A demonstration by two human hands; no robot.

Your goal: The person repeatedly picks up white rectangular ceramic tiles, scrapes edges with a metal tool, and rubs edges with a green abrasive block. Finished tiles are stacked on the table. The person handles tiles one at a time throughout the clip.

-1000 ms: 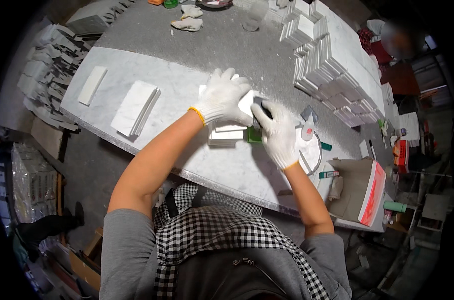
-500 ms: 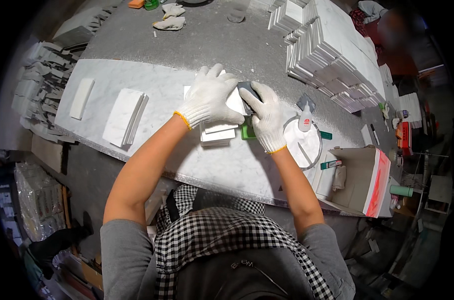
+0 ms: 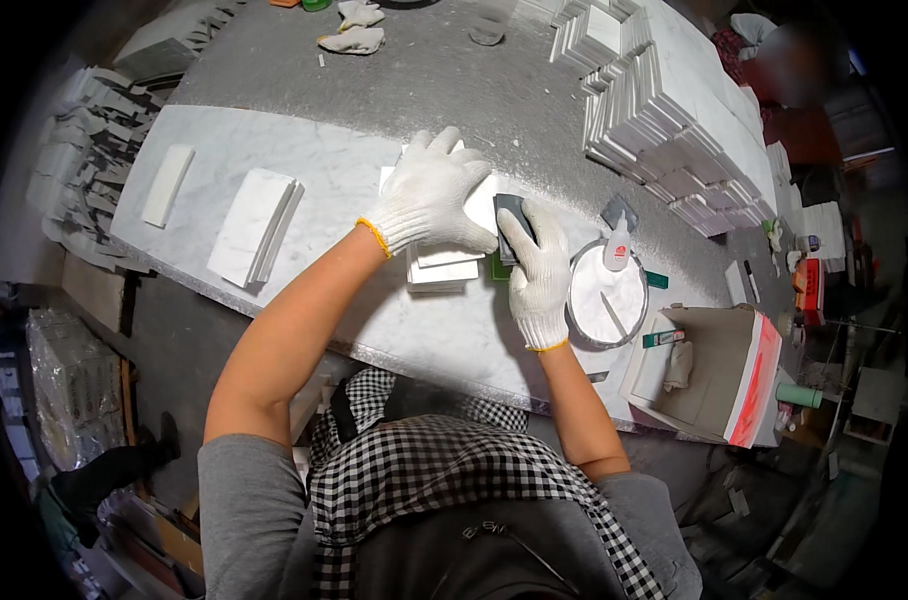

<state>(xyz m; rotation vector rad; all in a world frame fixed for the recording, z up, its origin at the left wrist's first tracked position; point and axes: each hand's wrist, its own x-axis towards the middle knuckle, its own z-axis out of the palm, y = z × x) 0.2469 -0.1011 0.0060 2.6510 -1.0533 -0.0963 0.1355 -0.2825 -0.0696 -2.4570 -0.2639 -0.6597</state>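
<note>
My left hand point(image 3: 429, 190), in a white knit glove, lies flat with spread fingers on a white tile point(image 3: 482, 203). Beneath that tile is a small stack of white tiles point(image 3: 442, 277), partly covered by the hand. My right hand point(image 3: 537, 262), gloved too, grips a dark grey sanding pad point(image 3: 511, 212) and holds it against the right edge of the tile. Something green point(image 3: 500, 268) shows below the pad, mostly hidden by my right hand.
A round dish of white powder point(image 3: 606, 305) holds a squeeze bottle point(image 3: 618, 250) and a thin stick. Right of it stands an open carton point(image 3: 709, 375). Tall tile stacks point(image 3: 664, 120) rise at the far right. More tiles point(image 3: 254, 230) lie left on the marble slab point(image 3: 349, 310).
My right hand has slid nearer to me with the sanding pad along the tile's edge. My left hand stays spread on the tile. The whole view has shifted slightly.
</note>
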